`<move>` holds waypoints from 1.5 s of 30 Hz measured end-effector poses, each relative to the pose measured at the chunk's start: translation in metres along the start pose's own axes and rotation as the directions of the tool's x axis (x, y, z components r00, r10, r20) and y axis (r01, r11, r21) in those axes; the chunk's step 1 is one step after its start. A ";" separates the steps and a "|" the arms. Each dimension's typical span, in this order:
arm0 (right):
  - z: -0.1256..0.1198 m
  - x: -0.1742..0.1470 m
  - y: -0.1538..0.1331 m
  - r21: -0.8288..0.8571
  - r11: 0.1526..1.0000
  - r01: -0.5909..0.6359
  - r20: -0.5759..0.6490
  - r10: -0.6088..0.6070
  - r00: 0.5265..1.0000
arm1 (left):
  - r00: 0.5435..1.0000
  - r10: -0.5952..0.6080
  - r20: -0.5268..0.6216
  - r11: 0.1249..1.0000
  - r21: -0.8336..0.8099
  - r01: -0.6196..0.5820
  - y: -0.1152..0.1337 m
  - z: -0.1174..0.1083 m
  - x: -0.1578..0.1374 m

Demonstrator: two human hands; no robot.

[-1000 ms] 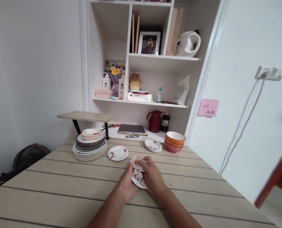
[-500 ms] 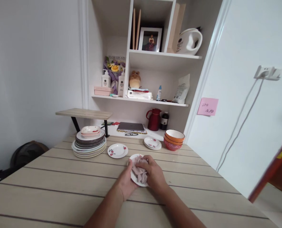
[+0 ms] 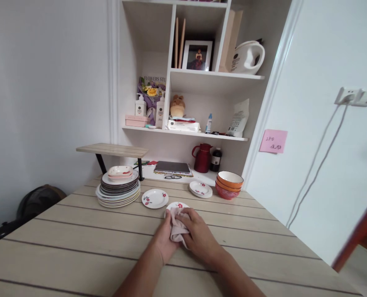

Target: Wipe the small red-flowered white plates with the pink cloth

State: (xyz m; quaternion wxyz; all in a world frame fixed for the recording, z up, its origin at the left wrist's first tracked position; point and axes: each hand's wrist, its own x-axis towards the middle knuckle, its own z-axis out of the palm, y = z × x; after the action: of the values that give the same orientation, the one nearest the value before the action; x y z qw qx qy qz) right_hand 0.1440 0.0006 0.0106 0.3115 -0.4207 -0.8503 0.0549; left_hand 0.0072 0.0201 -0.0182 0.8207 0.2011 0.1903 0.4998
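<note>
A small white plate (image 3: 177,204) with red flowers is held above the front half of the table, mostly covered by a pale pink cloth (image 3: 177,231). My left hand (image 3: 164,241) grips the plate's left side, thumb at the rim. My right hand (image 3: 198,235) presses the bunched cloth onto the plate's face, fingers closed over it. Just beyond my hands lies another flowered plate (image 3: 155,199), flat on the table. Farther right sits a short stack of similar small plates (image 3: 201,189). The plate's lower edge is hidden by the cloth and my hands.
A tall stack of plates (image 3: 118,197), topped by small dishes, stands at the left beside a raised wooden shelf (image 3: 112,149). Stacked bowls (image 3: 229,185) sit at the right. Behind are a laptop (image 3: 172,167), glasses (image 3: 172,177), a red jug (image 3: 202,159) and a dark bottle (image 3: 215,160).
My right hand and the cloth have shifted toward the left side of the plate, baring the red flower at its far rim. The view has tilted slightly.
</note>
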 end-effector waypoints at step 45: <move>0.003 -0.003 -0.005 -0.188 0.981 -0.047 -0.018 0.044 0.999 | 0.993 -0.099 0.063 0.988 0.123 0.091 0.013 0.007 -0.012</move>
State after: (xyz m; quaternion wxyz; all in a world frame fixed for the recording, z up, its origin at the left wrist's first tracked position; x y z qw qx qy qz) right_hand 0.1404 -0.0047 0.0087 0.2750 -0.4678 -0.8397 -0.0215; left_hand -0.0038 0.0136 -0.0040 0.8361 0.2579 0.2008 0.4405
